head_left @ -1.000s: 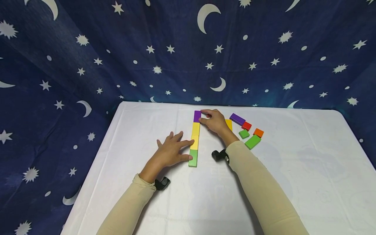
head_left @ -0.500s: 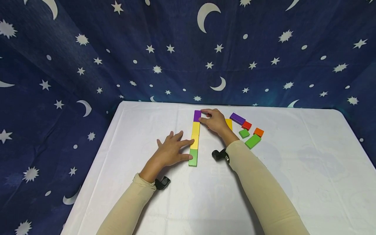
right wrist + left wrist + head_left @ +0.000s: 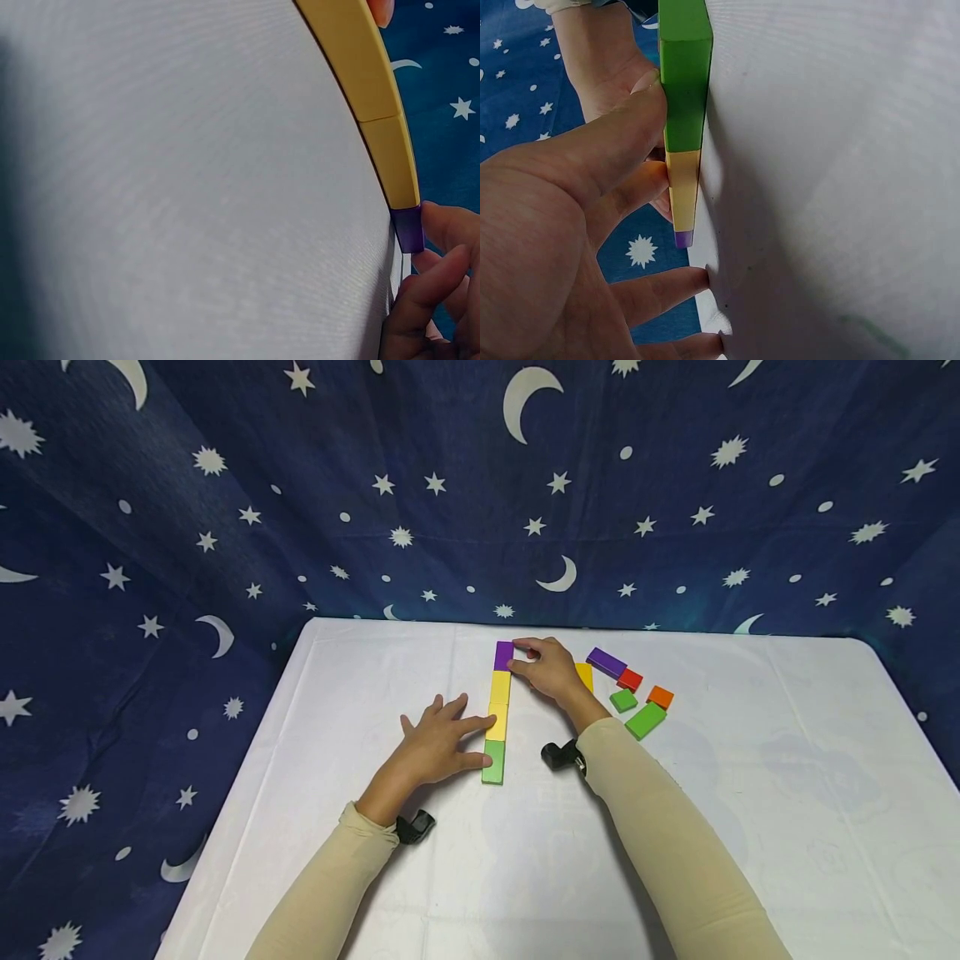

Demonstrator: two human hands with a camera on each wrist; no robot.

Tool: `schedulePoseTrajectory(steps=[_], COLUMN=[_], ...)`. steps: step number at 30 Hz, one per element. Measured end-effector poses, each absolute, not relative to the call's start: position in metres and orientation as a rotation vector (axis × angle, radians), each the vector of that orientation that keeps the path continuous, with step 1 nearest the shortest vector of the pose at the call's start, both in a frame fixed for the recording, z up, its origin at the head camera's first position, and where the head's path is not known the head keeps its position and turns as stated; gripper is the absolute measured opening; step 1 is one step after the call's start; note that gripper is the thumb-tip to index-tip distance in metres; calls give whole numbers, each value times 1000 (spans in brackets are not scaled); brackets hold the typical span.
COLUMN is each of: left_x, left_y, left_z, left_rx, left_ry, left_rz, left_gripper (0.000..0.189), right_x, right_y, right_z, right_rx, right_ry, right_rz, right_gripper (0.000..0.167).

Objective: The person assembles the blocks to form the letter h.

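A straight row of blocks stretches away from me on the white table [image 3: 431, 668]: a green block [image 3: 493, 772] nearest, two yellow blocks [image 3: 500, 688] in the middle and a purple block [image 3: 504, 656] at the far end. From the left, my left hand [image 3: 435, 752] touches the row with spread fingers, thumb on the green block and index finger on the nearer yellow one. My right hand [image 3: 550, 671] pinches the purple block at its right side with thumb and index finger. A bit of red shows under that hand, partly hidden.
Right of my right hand lie loose blocks: a yellow block [image 3: 585, 677] partly covered by the wrist, a purple block [image 3: 607, 663], a red block [image 3: 630, 680], an orange block [image 3: 661, 697], a small green block [image 3: 623, 701] and a longer green block [image 3: 646, 721]. A starry curtain [image 3: 450, 485] hangs behind.
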State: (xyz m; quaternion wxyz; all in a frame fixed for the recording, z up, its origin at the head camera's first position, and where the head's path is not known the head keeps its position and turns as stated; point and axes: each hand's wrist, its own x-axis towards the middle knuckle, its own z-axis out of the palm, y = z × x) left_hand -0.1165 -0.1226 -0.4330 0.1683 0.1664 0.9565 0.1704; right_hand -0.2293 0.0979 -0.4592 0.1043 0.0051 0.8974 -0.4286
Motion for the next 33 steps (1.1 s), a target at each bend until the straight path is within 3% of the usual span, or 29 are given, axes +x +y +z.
schedulePoseTrajectory(steps=[13,22,33], left_x=[-116,-116,-116], left_y=[-122,-122,-123], left_z=[-430,-432,-433], left_rx=[473,462,463], left_ry=[2717,2713,2710], left_rz=[495,500,506], left_gripper=[65,64,65], right_x=[-227,-221,-205], right_y=[101,118,164], right_z=[-455,-441,-404], right_rx=[17,51,-167], right_ry=[2538,2217,2656], right_rz=[-1365,-1741,-1221], right_gripper=[55,44,39])
